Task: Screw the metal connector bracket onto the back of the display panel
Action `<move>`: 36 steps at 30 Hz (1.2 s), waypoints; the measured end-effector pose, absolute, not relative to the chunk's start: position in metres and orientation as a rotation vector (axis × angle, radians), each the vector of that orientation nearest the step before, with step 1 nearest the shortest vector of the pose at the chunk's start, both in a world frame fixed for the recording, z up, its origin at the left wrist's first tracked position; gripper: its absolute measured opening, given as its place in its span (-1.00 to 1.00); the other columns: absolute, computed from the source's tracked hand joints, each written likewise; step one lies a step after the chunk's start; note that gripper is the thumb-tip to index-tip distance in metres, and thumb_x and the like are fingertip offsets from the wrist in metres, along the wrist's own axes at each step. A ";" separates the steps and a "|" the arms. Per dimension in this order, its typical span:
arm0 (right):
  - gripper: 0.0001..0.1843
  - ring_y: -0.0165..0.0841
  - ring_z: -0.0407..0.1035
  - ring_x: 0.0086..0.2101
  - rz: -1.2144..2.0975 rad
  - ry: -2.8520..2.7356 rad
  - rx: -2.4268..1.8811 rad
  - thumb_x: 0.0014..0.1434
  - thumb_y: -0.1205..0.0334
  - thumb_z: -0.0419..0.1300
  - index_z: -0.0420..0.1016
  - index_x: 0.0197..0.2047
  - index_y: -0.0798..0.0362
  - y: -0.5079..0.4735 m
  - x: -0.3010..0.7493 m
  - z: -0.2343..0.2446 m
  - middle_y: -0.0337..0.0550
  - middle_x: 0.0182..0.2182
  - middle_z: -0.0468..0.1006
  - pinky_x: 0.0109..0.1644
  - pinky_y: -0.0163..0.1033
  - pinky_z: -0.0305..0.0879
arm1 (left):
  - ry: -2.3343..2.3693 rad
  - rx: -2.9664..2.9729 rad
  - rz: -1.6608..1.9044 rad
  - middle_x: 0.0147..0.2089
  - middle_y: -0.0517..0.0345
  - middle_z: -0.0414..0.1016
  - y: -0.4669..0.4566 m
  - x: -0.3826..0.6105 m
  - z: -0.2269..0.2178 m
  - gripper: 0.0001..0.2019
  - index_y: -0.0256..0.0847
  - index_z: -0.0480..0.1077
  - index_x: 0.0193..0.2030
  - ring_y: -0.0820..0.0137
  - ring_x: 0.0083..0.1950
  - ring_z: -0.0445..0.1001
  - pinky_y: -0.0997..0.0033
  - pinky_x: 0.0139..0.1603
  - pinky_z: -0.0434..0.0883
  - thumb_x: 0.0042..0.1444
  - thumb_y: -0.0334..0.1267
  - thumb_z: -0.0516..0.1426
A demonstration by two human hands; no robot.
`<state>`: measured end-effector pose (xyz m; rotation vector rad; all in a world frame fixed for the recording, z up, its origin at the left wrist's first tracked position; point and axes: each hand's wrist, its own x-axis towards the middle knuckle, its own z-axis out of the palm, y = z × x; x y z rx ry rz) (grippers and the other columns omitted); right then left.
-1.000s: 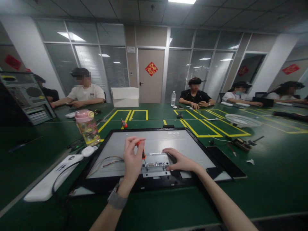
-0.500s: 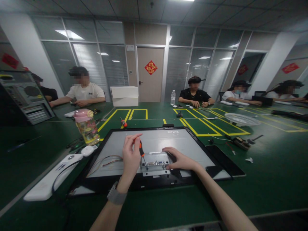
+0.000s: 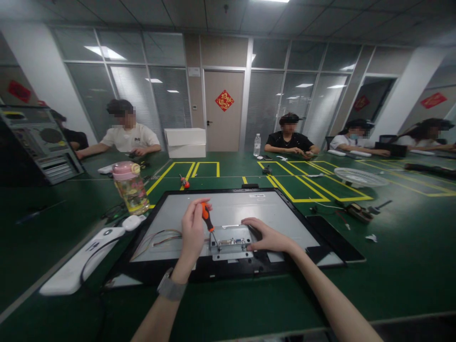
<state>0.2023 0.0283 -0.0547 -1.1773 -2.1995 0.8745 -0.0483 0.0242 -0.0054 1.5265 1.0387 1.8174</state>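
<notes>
A monitor [image 3: 270,211] lies face down on the green table, its grey metal back showing inside a black frame. My left hand [image 3: 193,232] is closed round a small orange-handled screwdriver [image 3: 206,217], whose tip points down at the left end of a metal connector bracket [image 3: 231,244] near the monitor's lower edge. My right hand [image 3: 267,236] rests on the right end of that bracket, fingers curled against it and pressing it down. A grey watch is on my left wrist.
A pink-lidded bottle [image 3: 129,186] and white cabled devices [image 3: 81,259] lie to the left. A dark panel [image 3: 335,240] sits right of the monitor, small tools [image 3: 359,212] and a fan grille [image 3: 358,176] beyond. A computer case [image 3: 39,142] stands far left. Several people sit across the table.
My left hand has turned slightly on the screwdriver, so its orange handle now shows more between the fingers. The right hand stays on the bracket.
</notes>
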 end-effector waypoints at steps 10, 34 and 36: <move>-0.19 -0.08 0.10 0.22 0.874 -2.208 -1.172 -0.08 0.04 0.39 0.25 0.21 0.05 0.029 0.203 -0.057 0.04 0.22 0.20 0.34 0.02 -0.03 | 1.060 1.585 1.813 -0.32 0.13 0.40 0.022 -0.045 -0.004 -0.77 -0.21 0.46 -0.18 0.42 -0.32 0.40 0.48 -0.31 0.37 0.19 -0.16 0.04; -0.25 -0.10 0.10 0.23 0.768 -2.053 -1.495 0.04 0.09 0.26 0.20 0.28 0.09 -0.004 0.186 -0.045 0.04 0.26 0.22 0.32 -0.06 -0.03 | 1.183 1.586 1.843 -0.27 0.12 0.41 0.002 -0.065 0.003 -0.74 -0.24 0.51 -0.21 0.41 -0.27 0.43 0.46 -0.22 0.40 0.15 -0.12 0.09; -0.25 -0.11 0.10 0.23 0.770 -2.051 -1.492 0.04 0.09 0.26 0.19 0.28 0.07 -0.004 0.186 -0.046 0.03 0.26 0.22 0.32 -0.06 -0.02 | 1.173 1.616 1.837 -0.26 0.12 0.41 0.000 -0.067 0.002 -0.75 -0.23 0.52 -0.22 0.41 -0.26 0.43 0.45 -0.21 0.40 0.14 -0.12 0.11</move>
